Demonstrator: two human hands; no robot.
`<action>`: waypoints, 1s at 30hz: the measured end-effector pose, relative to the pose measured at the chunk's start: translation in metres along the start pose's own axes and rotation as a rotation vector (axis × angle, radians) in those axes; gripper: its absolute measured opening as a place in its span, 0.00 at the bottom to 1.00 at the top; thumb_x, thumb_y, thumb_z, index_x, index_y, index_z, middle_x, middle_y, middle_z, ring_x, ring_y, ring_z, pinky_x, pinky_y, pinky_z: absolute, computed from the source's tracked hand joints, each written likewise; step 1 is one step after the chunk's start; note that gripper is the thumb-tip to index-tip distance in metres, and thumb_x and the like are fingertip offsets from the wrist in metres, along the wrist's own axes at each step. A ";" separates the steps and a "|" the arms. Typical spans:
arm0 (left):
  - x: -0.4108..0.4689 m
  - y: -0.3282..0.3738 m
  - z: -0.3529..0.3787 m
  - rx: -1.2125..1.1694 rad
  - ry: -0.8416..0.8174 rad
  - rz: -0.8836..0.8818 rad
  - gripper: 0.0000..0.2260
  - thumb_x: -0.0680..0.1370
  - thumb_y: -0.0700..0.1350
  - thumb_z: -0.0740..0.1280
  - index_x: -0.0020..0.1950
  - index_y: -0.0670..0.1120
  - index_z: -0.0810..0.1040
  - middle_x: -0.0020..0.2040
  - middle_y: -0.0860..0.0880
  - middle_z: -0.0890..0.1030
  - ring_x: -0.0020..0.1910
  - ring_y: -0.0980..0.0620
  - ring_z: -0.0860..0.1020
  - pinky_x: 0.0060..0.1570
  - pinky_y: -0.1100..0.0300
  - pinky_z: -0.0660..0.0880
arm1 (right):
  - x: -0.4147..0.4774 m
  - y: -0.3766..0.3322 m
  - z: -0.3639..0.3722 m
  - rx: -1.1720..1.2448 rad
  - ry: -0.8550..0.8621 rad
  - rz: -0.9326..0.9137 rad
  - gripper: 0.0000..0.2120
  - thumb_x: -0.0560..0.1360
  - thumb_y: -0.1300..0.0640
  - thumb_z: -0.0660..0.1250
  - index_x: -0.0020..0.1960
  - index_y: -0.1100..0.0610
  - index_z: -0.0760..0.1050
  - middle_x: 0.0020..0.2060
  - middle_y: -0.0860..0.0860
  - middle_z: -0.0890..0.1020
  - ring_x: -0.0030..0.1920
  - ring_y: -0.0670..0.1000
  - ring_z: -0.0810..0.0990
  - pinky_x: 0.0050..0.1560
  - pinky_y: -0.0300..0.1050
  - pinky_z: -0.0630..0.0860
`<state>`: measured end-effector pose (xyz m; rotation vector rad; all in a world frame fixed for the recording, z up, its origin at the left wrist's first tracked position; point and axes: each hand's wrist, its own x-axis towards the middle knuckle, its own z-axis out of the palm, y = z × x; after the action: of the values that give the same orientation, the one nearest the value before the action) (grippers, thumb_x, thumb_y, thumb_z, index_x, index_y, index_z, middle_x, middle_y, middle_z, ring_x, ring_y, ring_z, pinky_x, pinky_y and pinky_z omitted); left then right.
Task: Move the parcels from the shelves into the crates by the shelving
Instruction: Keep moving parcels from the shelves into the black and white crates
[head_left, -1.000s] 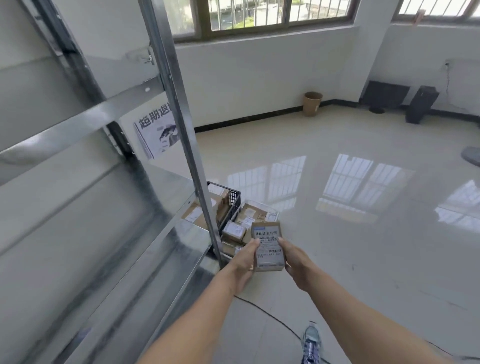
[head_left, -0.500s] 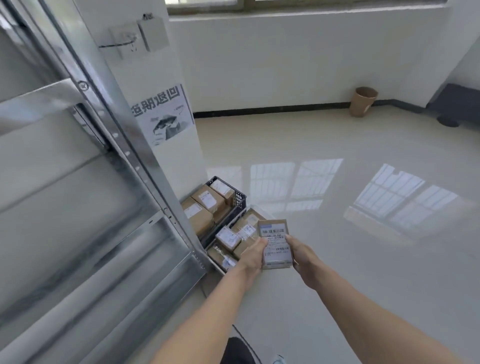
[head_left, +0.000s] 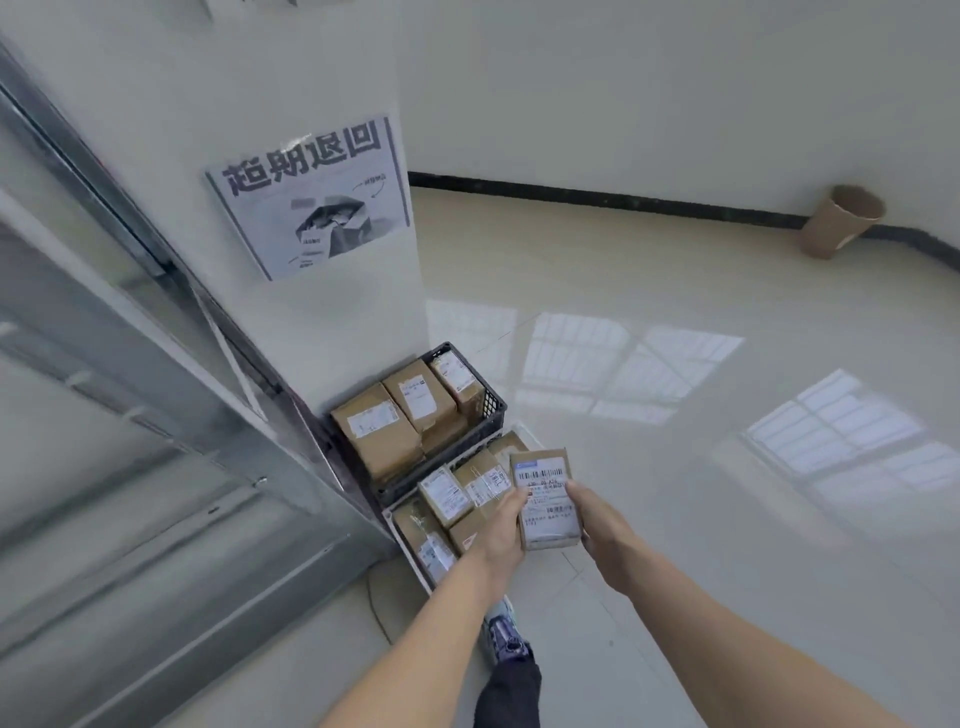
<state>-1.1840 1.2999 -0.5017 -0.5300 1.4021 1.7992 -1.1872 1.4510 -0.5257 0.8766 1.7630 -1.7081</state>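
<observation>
I hold a small brown cardboard parcel (head_left: 545, 499) with a white shipping label between both hands, above the right edge of the near crate. My left hand (head_left: 501, 527) grips its left side and my right hand (head_left: 597, 519) its right side. Two crates stand on the floor beside the shelving: a black plastic crate (head_left: 491, 402) farther off with three labelled boxes on top, and a white crate (head_left: 402, 530) nearer me holding several small parcels. The grey metal shelving (head_left: 156, 467) fills the left of the view.
A white pillar (head_left: 322, 322) with a printed poster (head_left: 311, 197) rises behind the crates. A brown paper bin (head_left: 839, 221) stands by the far wall. Glossy tiled floor (head_left: 675, 467) spreads to the right. My shoe (head_left: 504, 636) and a thin cable (head_left: 376, 613) lie near the crate.
My view has tilted down and swung toward the crates, which now look closer. Both hands keep hold of the parcel, now over the white crate's edge.
</observation>
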 end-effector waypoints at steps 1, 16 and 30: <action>0.011 0.008 0.000 -0.005 0.017 -0.013 0.16 0.88 0.52 0.52 0.68 0.51 0.76 0.50 0.56 0.87 0.44 0.64 0.84 0.39 0.69 0.77 | 0.014 -0.008 -0.001 -0.015 -0.007 0.011 0.17 0.85 0.48 0.55 0.63 0.54 0.78 0.52 0.48 0.86 0.54 0.47 0.82 0.56 0.47 0.68; 0.163 0.036 -0.043 -0.265 0.270 -0.072 0.11 0.87 0.55 0.55 0.64 0.57 0.74 0.59 0.61 0.80 0.54 0.72 0.78 0.57 0.62 0.71 | 0.231 -0.027 0.011 -0.261 -0.232 0.120 0.37 0.68 0.28 0.64 0.73 0.44 0.71 0.69 0.48 0.78 0.70 0.53 0.75 0.74 0.61 0.65; 0.338 -0.050 -0.098 -0.407 0.518 -0.149 0.28 0.85 0.59 0.59 0.83 0.52 0.58 0.83 0.52 0.59 0.81 0.49 0.58 0.79 0.43 0.56 | 0.397 0.032 0.038 -0.383 -0.315 0.257 0.27 0.83 0.42 0.59 0.80 0.45 0.61 0.76 0.49 0.69 0.76 0.54 0.67 0.76 0.58 0.63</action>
<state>-1.3638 1.3205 -0.8076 -1.3554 1.2681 1.9086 -1.4232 1.4486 -0.8489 0.5961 1.6086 -1.2138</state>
